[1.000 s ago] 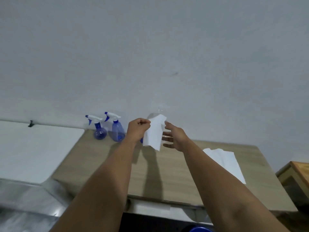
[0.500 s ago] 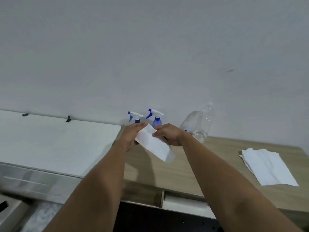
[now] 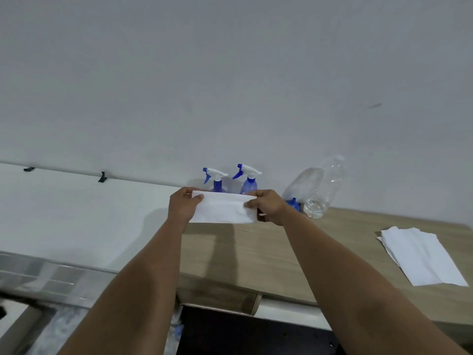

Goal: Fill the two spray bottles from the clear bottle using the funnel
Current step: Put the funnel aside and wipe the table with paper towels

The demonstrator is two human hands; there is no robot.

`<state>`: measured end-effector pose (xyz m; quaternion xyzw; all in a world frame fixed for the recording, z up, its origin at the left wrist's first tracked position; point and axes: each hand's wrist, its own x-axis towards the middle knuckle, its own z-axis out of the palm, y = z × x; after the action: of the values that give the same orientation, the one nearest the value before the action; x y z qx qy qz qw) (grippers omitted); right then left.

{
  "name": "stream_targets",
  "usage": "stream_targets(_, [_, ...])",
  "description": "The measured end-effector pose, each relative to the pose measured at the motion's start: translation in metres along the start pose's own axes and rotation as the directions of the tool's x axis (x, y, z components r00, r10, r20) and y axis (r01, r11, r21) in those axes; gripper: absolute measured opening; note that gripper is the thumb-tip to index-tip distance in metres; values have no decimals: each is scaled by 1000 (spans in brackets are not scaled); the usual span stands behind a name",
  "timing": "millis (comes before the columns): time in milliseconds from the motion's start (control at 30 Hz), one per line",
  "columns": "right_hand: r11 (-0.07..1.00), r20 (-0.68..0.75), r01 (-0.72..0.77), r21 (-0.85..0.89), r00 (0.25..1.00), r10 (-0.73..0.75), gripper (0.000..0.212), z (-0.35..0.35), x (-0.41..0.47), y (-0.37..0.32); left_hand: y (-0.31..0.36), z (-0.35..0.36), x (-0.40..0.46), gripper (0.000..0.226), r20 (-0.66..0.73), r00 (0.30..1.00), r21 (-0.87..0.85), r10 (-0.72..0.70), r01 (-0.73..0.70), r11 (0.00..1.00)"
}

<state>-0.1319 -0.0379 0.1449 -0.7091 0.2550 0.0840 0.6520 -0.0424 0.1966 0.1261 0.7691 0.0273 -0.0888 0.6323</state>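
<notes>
— So what's hidden? 
— The folded white paper towel (image 3: pixel 222 208), pinched at its ends by the left hand (image 3: pixel 182 206) and right hand (image 3: pixel 268 206) and held crosswise, covers the bodies of the two blue spray bottles (image 3: pixel 247 178). 
— And the funnel? 
— Only a blue part (image 3: pixel 293 203) shows. The clear plastic bottle (image 3: pixel 323 187) stands far right on the wooden table (image 3: pixel 320 252), neck up.

White tissue sheet (image 3: pixel 222 208) held up, tissue stack (image 3: pixel 422 260) on wooden table (image 3: pixel 320 252)
</notes>
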Motion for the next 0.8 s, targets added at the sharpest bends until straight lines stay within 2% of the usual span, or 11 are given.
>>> stream_targets(133, [999, -62, -31, -33, 998, 29, 31, 13, 41, 24, -29, 15, 27, 20, -17, 1000, 157, -12, 14, 987])
stream_targets(300, [973, -125, -86, -214, 990, 60, 33, 25, 99, 68, -86, 38, 69, 28, -9, 999, 300, -34, 35, 953])
stream_targets(400, [927, -187, -83, -367, 982, 13, 42, 36, 125, 93, -112, 47, 89, 35, 42, 999, 433, 27, -43, 900])
stream_targets(467, [820, -248, -91, -565, 967, -63, 50, 50, 133, 110, -131, 44, 95, 41, 82, 993, 556, 84, -115, 823])
stream_targets(500, [740, -246, -87, -667, 963, -108, 49, 59, 133, 117, -141, 41, 96, 45, 106, 987, 637, 123, -163, 753])
stream_targets(600, [519, -63, 84, -850, 964, -260, 53, 92, 131, 130, -167, 26, 97, 57, 171, 966, 822, 195, -249, 512])
stream_targets(667, [434, 61, 190, -881, 954, -295, 59, 113, 129, 137, -180, 17, 102, 60, 208, 953, 869, 220, -283, 406])
stream_targets(733, [388, 108, 217, -896, 953, -284, 62, 131, 127, 146, -187, 12, 106, 60, 233, 941, 883, 246, -311, 351])
stream_targets(800, [360, 106, 192, -913, 964, -246, 65, 143, 124, 154, -188, 10, 110, 59, 233, 936, 880, 265, -319, 353])
